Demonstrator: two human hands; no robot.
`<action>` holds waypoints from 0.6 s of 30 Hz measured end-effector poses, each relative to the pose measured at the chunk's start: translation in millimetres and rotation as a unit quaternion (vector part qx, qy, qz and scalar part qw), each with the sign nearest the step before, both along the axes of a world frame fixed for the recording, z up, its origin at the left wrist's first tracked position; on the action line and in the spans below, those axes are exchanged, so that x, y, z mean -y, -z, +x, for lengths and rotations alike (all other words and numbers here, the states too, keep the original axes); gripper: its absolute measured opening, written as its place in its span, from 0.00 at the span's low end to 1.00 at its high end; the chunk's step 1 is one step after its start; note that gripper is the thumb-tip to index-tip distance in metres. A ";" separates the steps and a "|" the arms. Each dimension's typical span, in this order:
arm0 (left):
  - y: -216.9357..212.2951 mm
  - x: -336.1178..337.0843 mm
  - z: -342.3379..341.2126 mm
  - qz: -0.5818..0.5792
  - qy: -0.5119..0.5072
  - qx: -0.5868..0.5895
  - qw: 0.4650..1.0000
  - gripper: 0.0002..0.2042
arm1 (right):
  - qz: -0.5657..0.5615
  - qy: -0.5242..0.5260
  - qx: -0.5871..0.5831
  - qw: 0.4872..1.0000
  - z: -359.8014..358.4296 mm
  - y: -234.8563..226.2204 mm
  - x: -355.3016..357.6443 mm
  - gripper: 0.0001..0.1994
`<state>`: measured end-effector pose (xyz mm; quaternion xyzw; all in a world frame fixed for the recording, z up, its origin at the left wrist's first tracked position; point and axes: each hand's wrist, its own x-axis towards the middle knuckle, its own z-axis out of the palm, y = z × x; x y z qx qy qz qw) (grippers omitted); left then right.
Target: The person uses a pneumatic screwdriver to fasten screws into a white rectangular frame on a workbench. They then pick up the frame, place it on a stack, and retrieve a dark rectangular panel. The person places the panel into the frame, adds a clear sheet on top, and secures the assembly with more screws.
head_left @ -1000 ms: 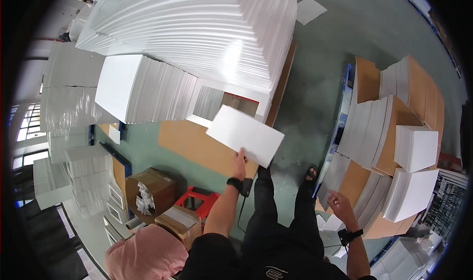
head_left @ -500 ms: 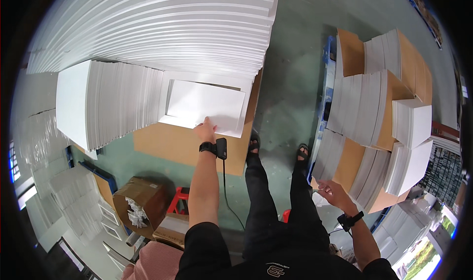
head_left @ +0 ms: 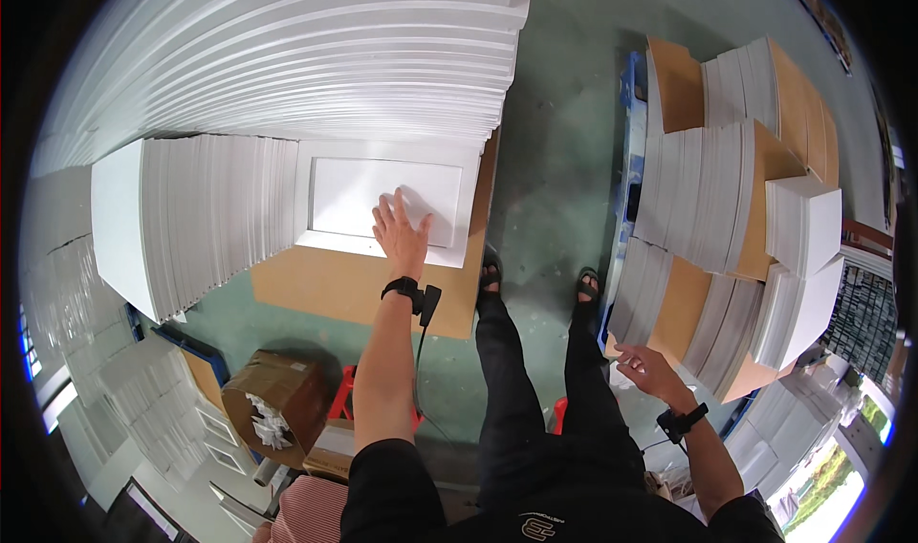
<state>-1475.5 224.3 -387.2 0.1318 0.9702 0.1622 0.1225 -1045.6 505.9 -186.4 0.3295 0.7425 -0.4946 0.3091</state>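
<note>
A white panel [head_left: 349, 194] lies level inside the rim of a white rectangular frame [head_left: 330, 243]. My left hand [head_left: 402, 234] rests over the panel's near right part, fingers spread and touching its surface. It wears a black wrist strap with a small device [head_left: 421, 301], from which a cable runs down. Off to the right, my right hand [head_left: 652, 371] hangs by the lower stacks, its fingers loosely bent and apart, with nothing visible in them. Beneath the frame is a brown board [head_left: 325, 285].
Tall white stacks [head_left: 316, 55] rise behind the frame, and another stack [head_left: 215, 213] stands left. Right of my feet, a blue pallet [head_left: 629, 141] bears white stacks with brown boards [head_left: 693, 189]. A cardboard box [head_left: 277, 390], a red stool [head_left: 344, 393] and someone's striped sleeve [head_left: 308, 511] are lower left.
The white panel lay askew across the frame before and now sits straight within it. My left hand has gone from a pointing finger at the near edge to spread fingers on the panel.
</note>
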 end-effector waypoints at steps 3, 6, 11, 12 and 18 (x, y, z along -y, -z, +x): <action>8.1 7.4 -2.4 -0.027 0.026 0.031 0.999 0.44 | -0.004 0.008 0.005 1.000 1.5 0.6 -0.9 0.22; 10.9 8.2 -5.4 -0.037 0.038 0.033 0.998 0.44 | -0.011 0.010 0.005 1.000 6.7 4.2 -1.7 0.22; 11.8 7.2 -15.8 -0.054 0.029 0.051 0.997 0.44 | -0.007 0.021 -0.026 0.999 7.5 2.6 -1.9 0.22; 12.4 7.3 -17.8 -0.057 0.033 0.058 0.996 0.45 | -0.013 0.034 -0.023 0.999 7.8 -0.1 -2.9 0.22; 31.7 8.3 -29.2 -0.070 0.095 0.005 0.993 0.45 | 0.029 0.071 -0.056 0.996 40.3 -3.8 -6.0 0.21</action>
